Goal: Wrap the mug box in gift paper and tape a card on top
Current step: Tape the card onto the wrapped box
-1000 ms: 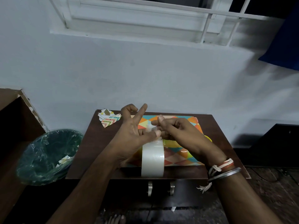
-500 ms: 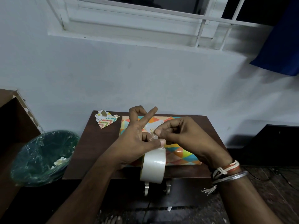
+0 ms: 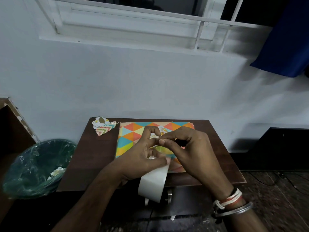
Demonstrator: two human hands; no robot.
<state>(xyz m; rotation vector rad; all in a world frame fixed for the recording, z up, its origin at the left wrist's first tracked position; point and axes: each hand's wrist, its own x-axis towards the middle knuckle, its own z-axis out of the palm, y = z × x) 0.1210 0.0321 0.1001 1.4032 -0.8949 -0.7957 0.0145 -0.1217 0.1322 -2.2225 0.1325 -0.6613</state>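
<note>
Clear tape roll [image 3: 153,181] held above the brown table's [image 3: 93,156] near edge, both hands at it.
The left hand [image 3: 140,159] gripped the roll, thumb clamped on its top rim and forefinger hooked upward. The right hand [image 3: 189,148] was curled, thumb and forefinger pinched just above on what seemed the roll's loose end. Beneath them the triangle-patterned gift paper [image 3: 128,136] lay on the table; whether the mug box sat under it could not be told. Paper scraps [image 3: 103,127] lay beside it.
</note>
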